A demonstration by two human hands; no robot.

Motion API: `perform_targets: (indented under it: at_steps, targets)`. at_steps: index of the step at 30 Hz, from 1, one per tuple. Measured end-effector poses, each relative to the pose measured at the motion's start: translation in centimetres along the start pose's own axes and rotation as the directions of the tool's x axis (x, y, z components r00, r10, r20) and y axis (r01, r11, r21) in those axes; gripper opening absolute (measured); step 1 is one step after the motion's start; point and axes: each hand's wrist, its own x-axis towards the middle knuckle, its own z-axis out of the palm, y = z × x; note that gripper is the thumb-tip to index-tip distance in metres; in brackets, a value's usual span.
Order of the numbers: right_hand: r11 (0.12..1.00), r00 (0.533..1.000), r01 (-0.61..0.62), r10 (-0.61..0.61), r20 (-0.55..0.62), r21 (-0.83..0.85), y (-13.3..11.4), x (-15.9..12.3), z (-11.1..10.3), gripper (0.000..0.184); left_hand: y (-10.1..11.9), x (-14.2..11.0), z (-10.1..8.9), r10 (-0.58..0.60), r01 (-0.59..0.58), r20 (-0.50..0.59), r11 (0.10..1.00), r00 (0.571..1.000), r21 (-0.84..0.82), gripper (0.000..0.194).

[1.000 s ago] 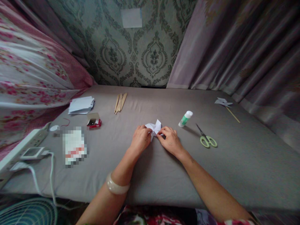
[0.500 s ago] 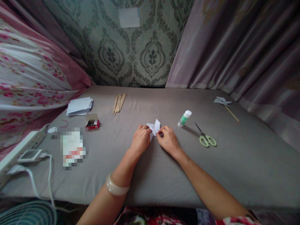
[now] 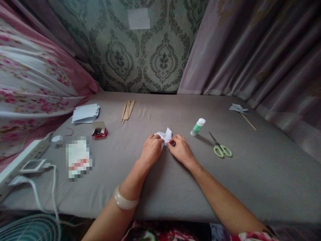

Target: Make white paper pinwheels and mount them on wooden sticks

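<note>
A small white paper pinwheel (image 3: 166,135) lies low over the grey cloth in the middle, pinched between both hands. My left hand (image 3: 152,147) grips its left side, with the fingers bent over the folded paper. On the other side my right hand (image 3: 180,149) pinches the paper's right edge between thumb and forefinger. The fingers hide the lower part of the pinwheel. Right of the hands stands a glue stick (image 3: 198,127) with a white cap and green label. Past it lie scissors (image 3: 220,147) with light green handles, their blades pointing away.
A finished-looking pinwheel on a stick (image 3: 238,108) lies far right. Wooden sticks (image 3: 128,110), stacked white paper (image 3: 85,113) and a small red box (image 3: 100,131) sit at the back left. A power strip (image 3: 27,160) with white cables runs along the left edge.
My left hand has shifted slightly right and its thumb now reaches further over the middle of the pinwheel. The right hand stays almost in place.
</note>
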Motion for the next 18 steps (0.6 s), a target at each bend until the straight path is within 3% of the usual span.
perform_targets:
  at_steps: [18]
  targets:
    - [0.999,1.000,0.009,-0.008,0.026,-0.037,-0.11,0.00,-0.26,0.007,0.15,-0.12,0.32,0.011,-0.011,0.012,0.998,1.000,0.061,0.031]
